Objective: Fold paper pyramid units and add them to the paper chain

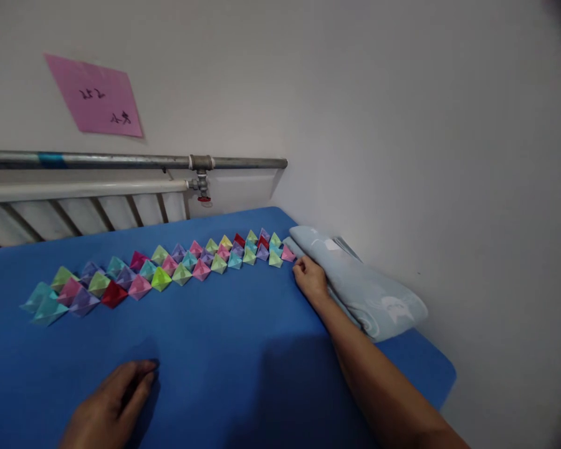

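Observation:
Small folded paper pyramids in many colours form a long band across the blue tabletop. At the right end of this band lies a pink paper pyramid. The bent, pinched fingers of my right hand are at its right corner, beside a folded light-blue cloth. My left hand rests low over the near left of the surface, apart from the paper. Its thumb and fingers are drawn together, and nothing shows between them.
Behind the table run a metal pipe and a white radiator, with a red-handled valve. A pink paper sheet with handwriting hangs on the wall. A plain wall borders the right side.

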A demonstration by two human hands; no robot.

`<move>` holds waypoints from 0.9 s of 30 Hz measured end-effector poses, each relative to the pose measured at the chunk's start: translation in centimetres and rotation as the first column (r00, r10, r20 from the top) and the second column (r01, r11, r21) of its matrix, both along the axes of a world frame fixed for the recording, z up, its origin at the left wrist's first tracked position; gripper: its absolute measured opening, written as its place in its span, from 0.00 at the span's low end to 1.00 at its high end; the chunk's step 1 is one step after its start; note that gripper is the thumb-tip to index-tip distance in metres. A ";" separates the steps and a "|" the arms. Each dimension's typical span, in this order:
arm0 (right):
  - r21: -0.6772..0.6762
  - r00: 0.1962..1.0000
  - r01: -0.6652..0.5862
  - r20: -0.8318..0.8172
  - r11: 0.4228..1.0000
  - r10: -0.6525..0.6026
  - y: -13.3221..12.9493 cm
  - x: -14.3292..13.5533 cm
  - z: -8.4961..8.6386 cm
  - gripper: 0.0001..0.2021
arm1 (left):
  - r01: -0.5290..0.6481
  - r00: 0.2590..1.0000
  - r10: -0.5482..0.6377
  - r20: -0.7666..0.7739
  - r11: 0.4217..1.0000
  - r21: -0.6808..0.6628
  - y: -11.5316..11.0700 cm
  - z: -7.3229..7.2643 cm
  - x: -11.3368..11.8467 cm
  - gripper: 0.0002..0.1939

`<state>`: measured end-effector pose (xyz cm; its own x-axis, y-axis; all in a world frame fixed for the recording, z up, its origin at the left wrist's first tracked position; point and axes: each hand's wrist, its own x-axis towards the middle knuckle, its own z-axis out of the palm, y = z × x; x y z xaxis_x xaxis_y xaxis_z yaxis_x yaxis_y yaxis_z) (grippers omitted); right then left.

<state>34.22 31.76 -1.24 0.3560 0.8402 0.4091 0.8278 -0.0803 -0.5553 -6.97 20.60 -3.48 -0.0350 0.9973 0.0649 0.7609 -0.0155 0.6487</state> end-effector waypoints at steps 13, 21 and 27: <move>-0.012 1.000 0.007 0.013 1.000 -0.007 -4.2 -3.6 0.8 0.07 | 0.133 0.990 -0.133 0.035 0.991 0.010 -0.3 2.3 0.5 0.12; -0.072 0.984 -0.166 0.059 0.984 0.170 -8.7 -9.3 0.4 0.07 | 0.137 0.990 -0.139 0.034 0.989 0.057 -0.6 2.4 0.5 0.11; -0.116 0.939 -0.311 0.119 0.943 0.324 -10.6 -13.7 0.4 0.07 | 0.117 0.993 -0.118 0.008 0.990 0.074 -1.0 2.6 0.7 0.10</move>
